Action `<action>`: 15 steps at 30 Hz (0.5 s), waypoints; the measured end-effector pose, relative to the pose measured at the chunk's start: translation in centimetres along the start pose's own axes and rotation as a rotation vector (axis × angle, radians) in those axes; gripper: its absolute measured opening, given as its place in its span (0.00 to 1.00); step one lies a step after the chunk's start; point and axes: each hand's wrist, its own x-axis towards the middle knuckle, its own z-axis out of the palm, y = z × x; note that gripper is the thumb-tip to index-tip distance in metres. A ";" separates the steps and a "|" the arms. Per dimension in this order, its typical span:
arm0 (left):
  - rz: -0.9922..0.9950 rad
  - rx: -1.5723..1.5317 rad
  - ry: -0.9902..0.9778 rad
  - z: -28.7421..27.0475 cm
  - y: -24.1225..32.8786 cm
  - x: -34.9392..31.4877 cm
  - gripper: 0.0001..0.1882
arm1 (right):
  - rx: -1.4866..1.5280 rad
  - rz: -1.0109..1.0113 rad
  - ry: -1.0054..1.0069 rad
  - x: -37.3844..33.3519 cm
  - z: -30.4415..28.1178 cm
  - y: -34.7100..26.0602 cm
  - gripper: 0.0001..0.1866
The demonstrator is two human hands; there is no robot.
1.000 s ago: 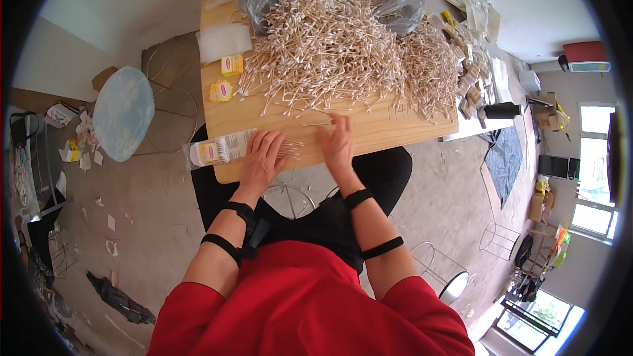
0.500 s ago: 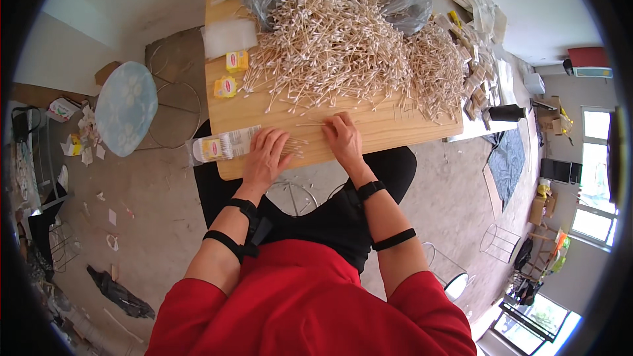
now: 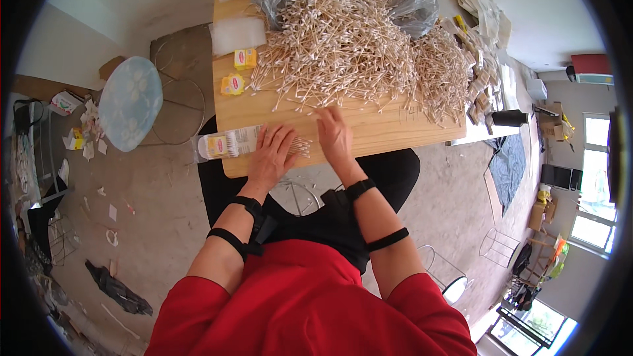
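My left hand (image 3: 272,150) lies over a clear plastic packet of cotton swabs (image 3: 231,143) near the table's front left edge. Its fingers curl down on the packet, and several loose swab ends (image 3: 301,146) stick out to the right of it. My right hand (image 3: 335,137) is just right of these, at the near edge of a big heap of cotton swabs (image 3: 343,39). Its fingers are bent together at a cotton swab (image 3: 308,113), whose far part the fingertips hide.
Two small yellow labelled pieces (image 3: 244,59) and a stack of clear bags (image 3: 239,35) lie at the table's left. A grey plastic bag (image 3: 412,6) surrounds the heap's back. A round-topped stool (image 3: 130,104) stands to the left. Scraps litter the floor.
My right hand has reached slightly away from me, toward the heap's near edge. My left hand stays on the packet. The whole view has shifted a little.
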 end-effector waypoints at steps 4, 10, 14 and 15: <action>-0.004 -0.009 -0.007 0.0 0.1 0.1 0.28 | -0.159 -0.084 -0.143 2.3 -0.4 2.1 0.07; -0.002 -0.003 -0.006 0.5 -0.1 0.1 0.28 | 0.091 -0.060 -0.134 1.6 1.1 0.2 0.03; -0.016 -0.002 0.001 0.1 0.0 0.0 0.28 | 0.055 0.096 -0.016 1.6 1.0 0.0 0.03; -0.014 -0.005 -0.002 0.1 0.1 -0.1 0.28 | 0.037 0.066 -0.024 1.9 0.9 -0.1 0.03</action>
